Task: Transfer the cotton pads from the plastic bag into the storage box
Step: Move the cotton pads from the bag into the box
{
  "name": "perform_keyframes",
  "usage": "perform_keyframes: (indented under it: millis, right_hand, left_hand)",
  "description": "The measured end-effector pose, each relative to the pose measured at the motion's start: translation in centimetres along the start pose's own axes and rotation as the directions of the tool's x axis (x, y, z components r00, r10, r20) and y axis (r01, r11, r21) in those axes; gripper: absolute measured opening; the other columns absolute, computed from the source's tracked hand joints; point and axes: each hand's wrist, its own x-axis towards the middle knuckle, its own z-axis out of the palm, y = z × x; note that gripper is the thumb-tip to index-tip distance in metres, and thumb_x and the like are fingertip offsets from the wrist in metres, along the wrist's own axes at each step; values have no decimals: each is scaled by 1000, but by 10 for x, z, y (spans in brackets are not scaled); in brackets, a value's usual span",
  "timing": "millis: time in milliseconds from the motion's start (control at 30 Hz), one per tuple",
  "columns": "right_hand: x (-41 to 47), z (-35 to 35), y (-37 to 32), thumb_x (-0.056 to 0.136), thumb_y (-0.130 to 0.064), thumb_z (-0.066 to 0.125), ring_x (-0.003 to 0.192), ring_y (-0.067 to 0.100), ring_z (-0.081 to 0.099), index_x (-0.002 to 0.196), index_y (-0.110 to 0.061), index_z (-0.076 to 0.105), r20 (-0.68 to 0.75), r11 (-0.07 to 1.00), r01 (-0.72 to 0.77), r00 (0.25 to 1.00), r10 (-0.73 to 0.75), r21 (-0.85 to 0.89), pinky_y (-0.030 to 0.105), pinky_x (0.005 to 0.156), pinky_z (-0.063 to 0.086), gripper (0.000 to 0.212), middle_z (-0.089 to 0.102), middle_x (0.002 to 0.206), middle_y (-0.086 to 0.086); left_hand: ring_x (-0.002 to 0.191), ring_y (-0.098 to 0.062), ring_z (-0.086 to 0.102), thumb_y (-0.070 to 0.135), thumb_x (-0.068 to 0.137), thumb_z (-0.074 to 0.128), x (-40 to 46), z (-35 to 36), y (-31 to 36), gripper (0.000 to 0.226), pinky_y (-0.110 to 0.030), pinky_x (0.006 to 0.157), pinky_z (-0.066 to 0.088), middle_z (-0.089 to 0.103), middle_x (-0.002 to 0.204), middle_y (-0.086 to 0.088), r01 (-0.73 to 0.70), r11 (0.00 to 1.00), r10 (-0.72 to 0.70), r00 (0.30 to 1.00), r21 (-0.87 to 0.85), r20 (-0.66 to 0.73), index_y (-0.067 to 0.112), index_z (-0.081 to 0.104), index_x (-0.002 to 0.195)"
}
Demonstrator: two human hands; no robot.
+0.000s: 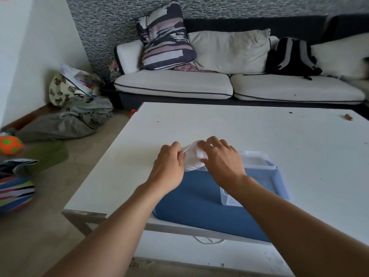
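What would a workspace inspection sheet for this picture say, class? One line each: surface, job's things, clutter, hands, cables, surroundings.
Surface: white table, a few specks.
Job's things: plastic bag held above blue tray; clear storage box on the tray.
Clutter: small brown object at the far right.
Hands: left hand and right hand both grip the bag.
Cables: thin cord under the table edge.
Surroundings: sofa, backpack, ball, clothes on the floor.

Soft, dim daylight with a cool cast fills the room. The white tabletop [259,132] is the brightest surface, without hard glare. Shadows are faint and diffuse, darkest under the sofa [179,84]. Wide-angle distortion bows straight lines near the frame borders. Detail is slightly soft throughout.
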Motion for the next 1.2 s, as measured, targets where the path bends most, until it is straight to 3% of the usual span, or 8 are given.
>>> perform_keyframes:
  millis: [200,400,700,867,967,1067,1133,1200]
  right_hand:
    - [1,-1,-2,90,-30,71,98,26,59,126,-22,51,105,999,-29,994,26,30,36,72,48,43,55,113,2]
    - [-2,-2,2,82,-22,75,84,29,63,107,-24,62,177,978,-105,982,73,180,33,67,48,28,59,101,1]
    - [-8,-1,-4,82,-19,72,80,23,53,93,-25,66,294,965,-130,954,60,226,30,65,38,14,48,98,-2]
    - [-12,-18,-8,69,-24,84,87,17,56,82,-20,70,403,880,-143,913,-59,454,34,78,53,20,58,99,-2]
    - [-10,-50,0,76,-11,82,66,13,56,86,-3,65,418,583,-364,907,45,727,26,60,48,21,60,77,2]
    - [-19,-68,12,83,3,74,73,19,68,107,0,59,495,-36,-493,866,75,869,30,62,58,29,64,91,11]
    - [-24,-70,18,84,6,72,83,25,70,121,-3,57,532,-204,-504,840,110,839,36,67,61,42,62,105,12]
    - [-26,-68,20,85,7,70,91,29,69,127,-6,56,538,-246,-498,832,133,831,42,74,62,46,59,113,16]
  left_hand:
    - [74,-17,48,27,106,42,-1,3,3,23,-26,56,32,48,99,-6,11,1000,-12,1000,28,14,17,41,85]
    - [79,-19,55,32,82,78,-4,9,1,34,-24,59,37,49,96,3,44,999,-45,997,29,58,19,47,81]
    - [80,-24,53,14,82,69,0,17,-8,22,-28,63,34,46,99,0,83,990,-86,996,109,23,17,47,86]
    - [77,-25,54,13,87,66,-1,21,-21,18,-36,71,47,45,107,-5,94,978,-110,991,185,80,14,49,85]
    - [77,-24,50,16,87,64,1,19,-25,20,-37,72,47,43,110,-7,147,969,-178,973,198,145,12,45,93]
    - [99,-22,49,29,74,73,3,8,-13,45,-32,77,43,38,115,-1,178,975,-208,943,135,260,18,42,104]
    - [111,-21,50,34,62,67,2,-6,11,53,-30,81,44,45,121,2,278,936,-233,949,-215,213,21,48,110]
    - [110,-20,58,36,61,62,-4,-13,42,48,-31,89,48,60,117,1,377,609,-306,923,-697,232,19,60,107]
